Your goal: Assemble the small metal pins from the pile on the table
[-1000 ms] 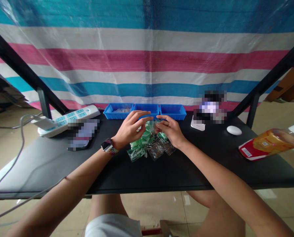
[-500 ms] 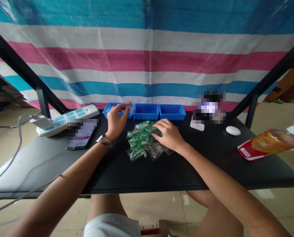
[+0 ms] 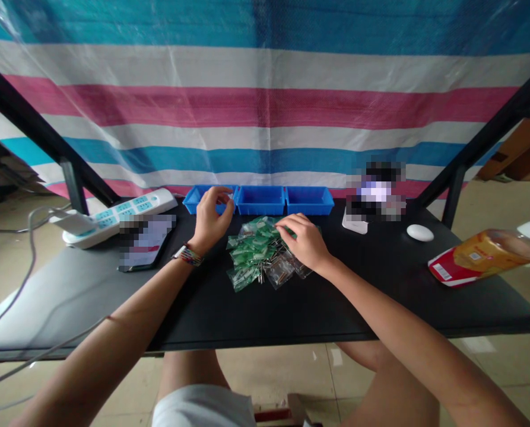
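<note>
A heap of small clear and green plastic packets (image 3: 258, 255) lies in the middle of the black table (image 3: 256, 302). My right hand (image 3: 304, 239) rests on the heap's right side, fingers curled and pinching at a packet. My left hand (image 3: 212, 218) is raised at the front edge of the left blue bin (image 3: 196, 200), fingertips pinched together on something small that I cannot make out. Two more blue bins, the middle one (image 3: 261, 200) and the right one (image 3: 310, 200), stand in a row behind the heap.
A white power strip (image 3: 113, 216) with grey cable lies at the back left, a phone (image 3: 144, 243) beside it. At the right are a white stand (image 3: 356, 222), a white puck (image 3: 420, 232) and a lying bottle (image 3: 487, 256). Black frame legs flank the table.
My left hand left the heap, rose to the left blue bin with a small item, and now hangs slightly lower there. My right hand stayed on the heap, shifting its fingers.
</note>
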A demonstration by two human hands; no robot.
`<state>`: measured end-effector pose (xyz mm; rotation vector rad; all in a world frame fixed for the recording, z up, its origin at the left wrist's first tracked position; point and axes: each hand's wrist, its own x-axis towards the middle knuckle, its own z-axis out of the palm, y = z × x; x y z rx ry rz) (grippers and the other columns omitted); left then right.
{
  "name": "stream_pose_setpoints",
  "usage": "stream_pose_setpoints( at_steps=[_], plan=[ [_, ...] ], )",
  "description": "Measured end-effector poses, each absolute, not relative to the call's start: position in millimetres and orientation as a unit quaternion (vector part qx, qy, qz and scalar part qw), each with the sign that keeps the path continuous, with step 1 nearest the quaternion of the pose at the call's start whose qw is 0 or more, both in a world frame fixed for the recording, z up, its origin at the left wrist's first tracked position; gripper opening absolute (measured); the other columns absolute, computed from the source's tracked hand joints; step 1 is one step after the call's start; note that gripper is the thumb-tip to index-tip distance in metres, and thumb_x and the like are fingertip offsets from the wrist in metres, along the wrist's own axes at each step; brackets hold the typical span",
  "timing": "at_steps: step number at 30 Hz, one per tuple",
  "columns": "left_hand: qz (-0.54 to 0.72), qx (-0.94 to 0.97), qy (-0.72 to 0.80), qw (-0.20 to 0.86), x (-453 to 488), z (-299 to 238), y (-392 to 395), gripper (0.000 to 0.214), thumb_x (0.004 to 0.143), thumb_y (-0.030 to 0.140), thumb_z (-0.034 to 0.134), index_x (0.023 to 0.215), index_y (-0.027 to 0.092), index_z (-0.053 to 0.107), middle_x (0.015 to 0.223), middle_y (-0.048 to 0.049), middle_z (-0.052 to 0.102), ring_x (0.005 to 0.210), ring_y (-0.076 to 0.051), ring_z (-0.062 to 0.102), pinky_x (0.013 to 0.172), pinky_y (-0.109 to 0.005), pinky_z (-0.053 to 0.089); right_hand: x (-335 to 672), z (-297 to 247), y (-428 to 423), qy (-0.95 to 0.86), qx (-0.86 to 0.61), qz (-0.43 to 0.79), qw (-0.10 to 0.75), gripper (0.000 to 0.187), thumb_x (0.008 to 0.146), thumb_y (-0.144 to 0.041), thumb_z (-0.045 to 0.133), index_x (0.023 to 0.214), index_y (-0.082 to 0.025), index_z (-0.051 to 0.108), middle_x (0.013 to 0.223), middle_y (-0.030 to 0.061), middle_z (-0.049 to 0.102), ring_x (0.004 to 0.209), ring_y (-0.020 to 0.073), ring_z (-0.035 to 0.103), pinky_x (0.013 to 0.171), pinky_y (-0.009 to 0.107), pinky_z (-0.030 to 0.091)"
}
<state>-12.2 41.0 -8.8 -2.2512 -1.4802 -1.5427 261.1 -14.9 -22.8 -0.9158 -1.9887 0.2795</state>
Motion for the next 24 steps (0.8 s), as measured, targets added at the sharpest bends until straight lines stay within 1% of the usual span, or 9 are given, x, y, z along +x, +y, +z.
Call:
stream_pose_setpoints(
  at_steps=[3, 6, 10, 13, 15, 17, 19, 21, 24],
  plan=[
    [-0.411, -0.841, -0.345, 0.067, 1.5, -2.2, 26.1, 0.03, 0.099, 0.024, 0.062, 0.129, 0.022, 0.065, 0.107, -0.008, 0.072, 0.1, -0.026, 0.067, 0.095, -0.045, 0.055, 259.2, -22.1, -11.3, -0.697, -0.378, 0.296, 0.532, 0.027, 0.1, -0.045, 0.067, 0.094, -0.021, 0.077, 0.09, 0.0073, 0.077, 0.083, 0.0243, 0.071, 0.08, 0.039, 0.057],
    [-0.342, -0.904, -0.235, 0.106, 15.2, 3.7, 12.0, 0.038, 0.1, 0.022, 0.065, 0.138, 0.027, 0.065, 0.127, -0.011, 0.071, 0.111, -0.028, 0.067, 0.097, -0.047, 0.056, 255.9, -20.5, -9.9, -0.58, -0.352, 0.496, 0.542, 0.04, 0.086, -0.061, 0.08, 0.089, -0.021, 0.076, 0.08, 0.0043, 0.076, 0.073, 0.023, 0.072, 0.077, 0.039, 0.06],
    [-0.357, -0.904, -0.206, 0.114, 23.8, 7.0, 3.4, 0.037, 0.101, 0.023, 0.069, 0.138, 0.029, 0.067, 0.136, -0.0133, 0.067, 0.118, -0.029, 0.066, 0.098, -0.048, 0.058, 251.5, -17.5, -14.4, -0.496, -0.307, 0.616, 0.53, 0.04, 0.076, -0.057, 0.09, 0.089, -0.022, 0.075, 0.079, 0.0023, 0.076, 0.071, 0.0217, 0.073, 0.08, 0.041, 0.062],
    [-0.374, -0.897, -0.205, 0.113, 24.1, 8.4, 2.2, 0.028, 0.101, 0.023, 0.069, 0.129, 0.027, 0.072, 0.134, -0.0144, 0.068, 0.116, -0.029, 0.066, 0.096, -0.048, 0.058, 251.1, -16.4, -17.4, -0.473, -0.292, 0.645, 0.525, 0.039, 0.077, -0.051, 0.09, 0.101, -0.023, 0.075, 0.078, 0.0006, 0.076, 0.07, 0.0209, 0.073, 0.079, 0.04, 0.063],
    [-0.381, -0.897, -0.203, 0.09, 24.5, 8.6, 2.0, 0.019, 0.102, 0.022, 0.068, 0.12, 0.025, 0.074, 0.121, -0.0121, 0.073, 0.107, -0.027, 0.068, 0.093, -0.046, 0.058, 252.4, -15.8, -18.1, -0.481, -0.294, 0.639, 0.523, 0.041, 0.081, -0.049, 0.086, 0.113, -0.025, 0.074, 0.08, 0.0001, 0.076, 0.069, 0.0204, 0.073, 0.078, 0.041, 0.063],
    [-0.395, -0.894, -0.205, 0.056, 26.0, 7.5, 2.1, 0.012, 0.102, 0.022, 0.066, 0.112, 0.023, 0.074, 0.107, -0.0087, 0.075, 0.098, -0.024, 0.068, 0.088, -0.043, 0.058, 254.0, -15.0, -18.3, -0.514, -0.307, 0.607, 0.523, 0.04, 0.085, -0.048, 0.082, 0.118, -0.026, 0.074, 0.084, 0.0011, 0.077, 0.07, 0.0203, 0.073, 0.076, 0.04, 0.063],
    [-0.417, -0.883, -0.214, 0.021, 28.4, 5.2, 2.4, 0.009, 0.103, 0.022, 0.065, 0.108, 0.022, 0.073, 0.099, -0.0067, 0.076, 0.093, -0.023, 0.067, 0.085, -0.041, 0.056, 254.9, -14.2, -18.7, -0.565, -0.327, 0.547, 0.524, 0.034, 0.085, -0.045, 0.081, 0.112, -0.025, 0.077, 0.092, 0.0033, 0.077, 0.076, 0.0203, 0.072, 0.075, 0.038, 0.062],
    [-0.434, -0.872, -0.226, -0.011, 30.6, 2.6, 2.7, 0.008, 0.104, 0.023, 0.065, 0.105, 0.021, 0.072, 0.098, -0.0059, 0.076, 0.092, -0.022, 0.067, 0.085, -0.04, 0.055, 254.6, -13.8, -19.4, -0.609, -0.345, 0.483, 0.526, 0.028, 0.084, -0.042, 0.083, 0.103, -0.023, 0.079, 0.1, 0.0051, 0.077, 0.08, 0.0198, 0.071, 0.074, 0.035, 0.06],
    [-0.437, -0.867, -0.235, -0.046, 32.5, 0.0, 2.5, 0.009, 0.104, 0.026, 0.065, 0.1, 0.021, 0.072, 0.095, -0.005, 0.076, 0.09, -0.021, 0.068, 0.084, -0.039, 0.055, 253.4, -13.9, -19.8, -0.621, -0.354, 0.457, 0.53, 0.027, 0.082, -0.047, 0.085, 0.093, -0.022, 0.079, 0.093, 0.0043, 0.076, 0.076, 0.019, 0.069, 0.069, 0.033, 0.058]
  ],
)
